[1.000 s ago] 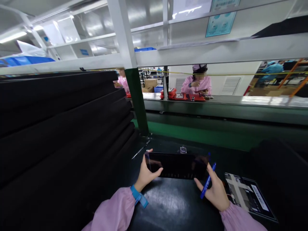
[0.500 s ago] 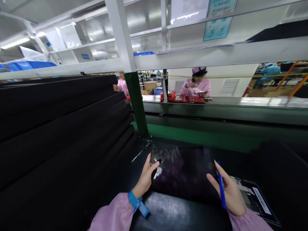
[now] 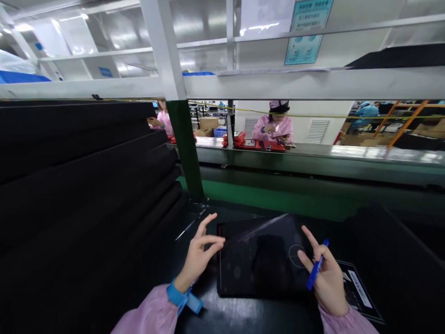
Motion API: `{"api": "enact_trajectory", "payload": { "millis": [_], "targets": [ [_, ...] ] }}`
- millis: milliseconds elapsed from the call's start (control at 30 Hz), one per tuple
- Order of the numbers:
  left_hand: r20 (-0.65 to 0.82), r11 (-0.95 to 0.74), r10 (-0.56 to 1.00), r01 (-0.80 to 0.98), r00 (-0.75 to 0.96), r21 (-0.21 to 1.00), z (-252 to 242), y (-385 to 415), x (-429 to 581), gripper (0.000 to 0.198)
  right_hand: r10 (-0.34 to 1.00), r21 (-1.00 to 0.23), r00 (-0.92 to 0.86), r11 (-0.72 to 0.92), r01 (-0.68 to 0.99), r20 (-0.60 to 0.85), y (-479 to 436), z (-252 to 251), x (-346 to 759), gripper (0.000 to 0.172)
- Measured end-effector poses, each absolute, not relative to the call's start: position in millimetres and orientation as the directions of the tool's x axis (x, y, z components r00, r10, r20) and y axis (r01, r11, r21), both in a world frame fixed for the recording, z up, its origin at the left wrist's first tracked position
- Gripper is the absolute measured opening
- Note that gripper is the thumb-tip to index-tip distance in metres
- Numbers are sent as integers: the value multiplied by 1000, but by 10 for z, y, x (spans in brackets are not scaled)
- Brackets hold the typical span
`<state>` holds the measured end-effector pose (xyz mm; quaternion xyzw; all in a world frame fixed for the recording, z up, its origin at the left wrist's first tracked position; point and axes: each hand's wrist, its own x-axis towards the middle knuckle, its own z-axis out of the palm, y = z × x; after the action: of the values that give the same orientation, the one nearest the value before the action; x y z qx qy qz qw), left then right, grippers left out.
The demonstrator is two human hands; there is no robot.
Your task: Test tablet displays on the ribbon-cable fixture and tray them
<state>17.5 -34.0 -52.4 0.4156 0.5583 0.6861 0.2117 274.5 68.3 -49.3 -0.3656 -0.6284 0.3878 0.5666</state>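
A dark flat tablet-like screen [image 3: 264,273] lies tilted between my two hands, above the dark bench. At its left edge my left hand [image 3: 198,250] pinches thumb and forefinger together, the other fingers raised. From that pinch a clear film [image 3: 257,228] appears to lift, its pale crease running up to the top right. My right hand [image 3: 325,273] grips the screen's right edge, thumb on the front beside a thin pale circle. Tucked between its fingers is a blue pen [image 3: 317,266]. A blue strap [image 3: 179,297] circles my left wrist.
A stack of black foam-like sheets [image 3: 86,185] rises on the left. A slim pen [image 3: 190,225] lies beside it. A printed dark sheet [image 3: 359,290] lies under my right hand. A green-wrapped post [image 3: 185,148] stands ahead; co-workers [image 3: 276,125] sit beyond.
My left hand has gone from holding the screen's left edge to a pinch there, with film lifting. The glossy bubbled patch at the upper left is gone. The view has shifted slightly right.
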Motion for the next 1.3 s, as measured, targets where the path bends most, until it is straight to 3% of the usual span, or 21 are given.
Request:
{"api": "enact_trajectory", "payload": {
  "millis": [67,167,300,400,433,567,633,767,900,1100,1300],
  "targets": [
    [450,-390,800,226,-396,893,-554,-477,131,20,893,-894,-73,447,31,444,681,-477,2767,49],
    [468,-454,848,115,-249,883,-650,-615,60,17,887,-886,-49,462,40,460,662,-445,2793,49],
    [394,-423,877,-54,-276,904,-775,-622,66,15,878,-880,-53,475,-27,475,618,-377,2798,49],
    [262,-379,883,-263,-389,887,-848,-560,214,89,865,-866,-41,496,-66,499,589,-322,2783,48],
    [191,-347,897,-366,-399,863,-867,-540,287,101,859,-858,-26,509,-73,512,582,-309,2777,49],
    [-179,-29,960,-709,-217,705,-849,-502,573,73,833,-832,-19,550,-66,552,571,-305,2758,48],
    [-278,96,951,-726,-134,681,-783,-507,655,81,828,-829,-43,557,-54,559,583,-315,2750,46],
    [-306,109,934,-670,-183,734,-681,-526,682,98,822,-827,-99,560,-48,561,631,-294,2750,43],
    [-355,91,897,-677,-262,730,-678,-522,648,91,767,-768,-167,636,70,620,605,-297,2822,35],
    [-343,56,896,-693,-283,719,-587,-514,642,80,605,-540,-249,792,285,757,297,-398,2995,25],
    [-364,48,869,-674,-336,737,-562,-543,633,83,451,-404,-313,892,204,836,111,-179,3014,19]
  ]
}}
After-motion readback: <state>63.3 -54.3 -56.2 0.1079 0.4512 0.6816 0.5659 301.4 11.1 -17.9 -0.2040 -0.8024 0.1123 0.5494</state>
